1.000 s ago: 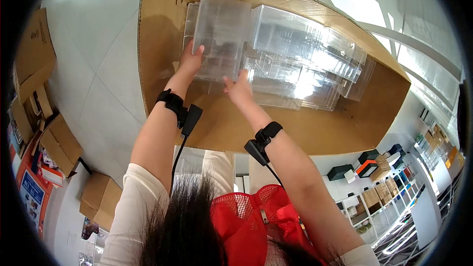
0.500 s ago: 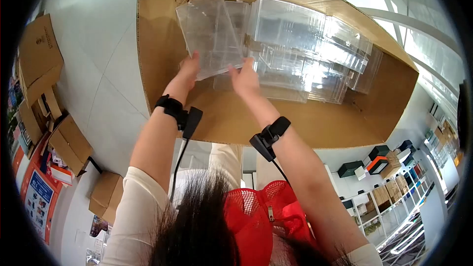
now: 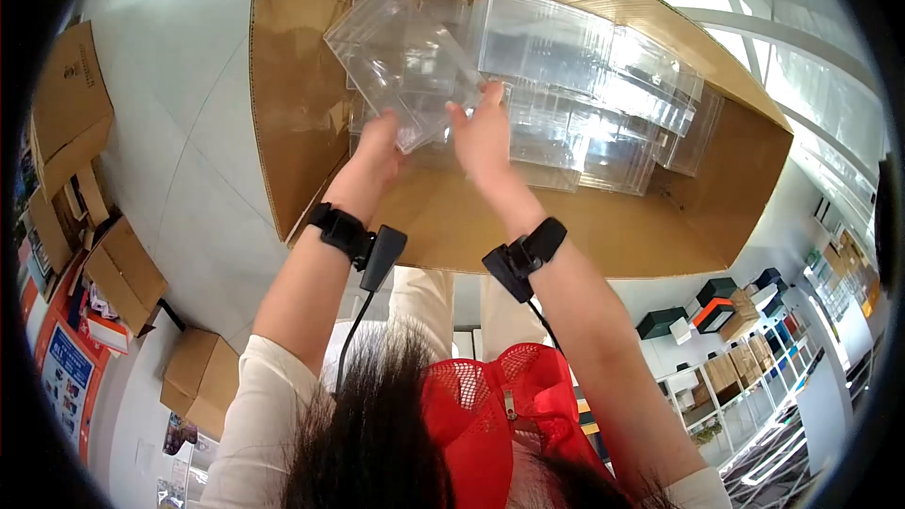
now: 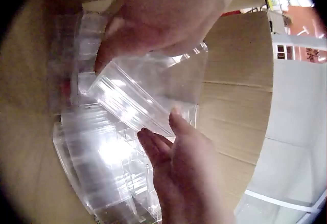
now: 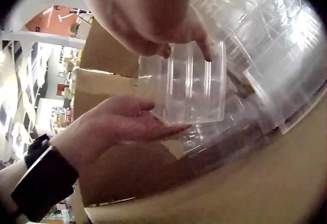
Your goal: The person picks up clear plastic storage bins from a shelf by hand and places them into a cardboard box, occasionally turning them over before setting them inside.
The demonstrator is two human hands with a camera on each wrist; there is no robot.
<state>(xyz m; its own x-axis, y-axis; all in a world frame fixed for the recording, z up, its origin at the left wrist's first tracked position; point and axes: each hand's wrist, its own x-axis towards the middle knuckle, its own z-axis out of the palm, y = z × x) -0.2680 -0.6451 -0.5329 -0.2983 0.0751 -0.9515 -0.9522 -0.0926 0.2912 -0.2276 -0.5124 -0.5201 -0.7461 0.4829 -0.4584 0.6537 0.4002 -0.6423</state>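
Both hands hold a clear plastic box (image 3: 401, 57) at the left end of a large cardboard carton (image 3: 603, 236). It lies tilted over other clear containers (image 3: 547, 38). My left hand (image 3: 377, 151) grips its near lower corner; in the right wrist view, the thumb and fingers of that hand (image 5: 120, 124) lie either side of the box's end (image 5: 189, 88). My right hand (image 3: 483, 137) pinches the right side, thumb and fingers apart across the edge. Ridged walls of the box (image 4: 133, 93) show in the left wrist view, where the left fingers are partly hidden.
Stacked clear containers (image 3: 622, 146) fill the carton's middle and right along its far wall. Bare carton floor lies nearer the body. Other cardboard boxes (image 3: 127, 269) stand on the left, and shelving (image 3: 745, 386) is at the lower right.
The clear box has turned anticlockwise from upright to slanted, its far end swinging left. My right hand has moved up along its side, and my left hand has shifted down to its near corner.
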